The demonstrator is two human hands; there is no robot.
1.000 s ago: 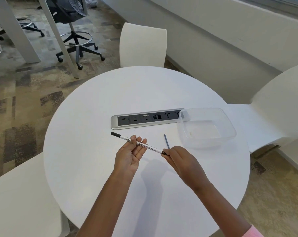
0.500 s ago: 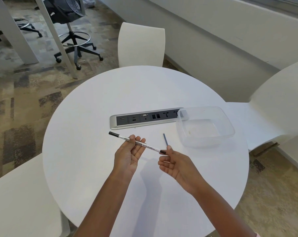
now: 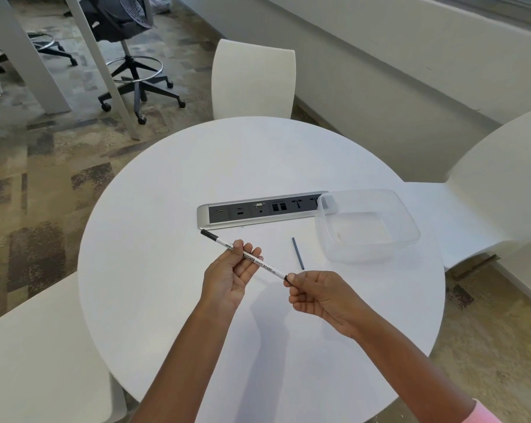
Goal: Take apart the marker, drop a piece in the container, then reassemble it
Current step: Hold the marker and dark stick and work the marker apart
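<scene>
Left hand [image 3: 230, 276]: your fingers curl round the middle of the marker [image 3: 265, 268], held over the table [image 3: 166, 270]
Right hand [image 3: 322, 296]: your thumb and fingertips pinch the marker's near right end
Loose piece: the thin dark rod [image 3: 297, 253] lies on the table, left of the container [image 3: 368, 254], not in it
Slip risk: tug that end hard and the barrel may slide from your left grip
Roll risk: brush the rod with your wrist and it may roll away

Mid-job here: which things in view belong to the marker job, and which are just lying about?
Belongs to the job:
marker, held by the left hand, its near end pinched by the right hand
dark thin piece, lying loose
clear container

Just lying about:
socket strip
white chair
black office chair
</scene>
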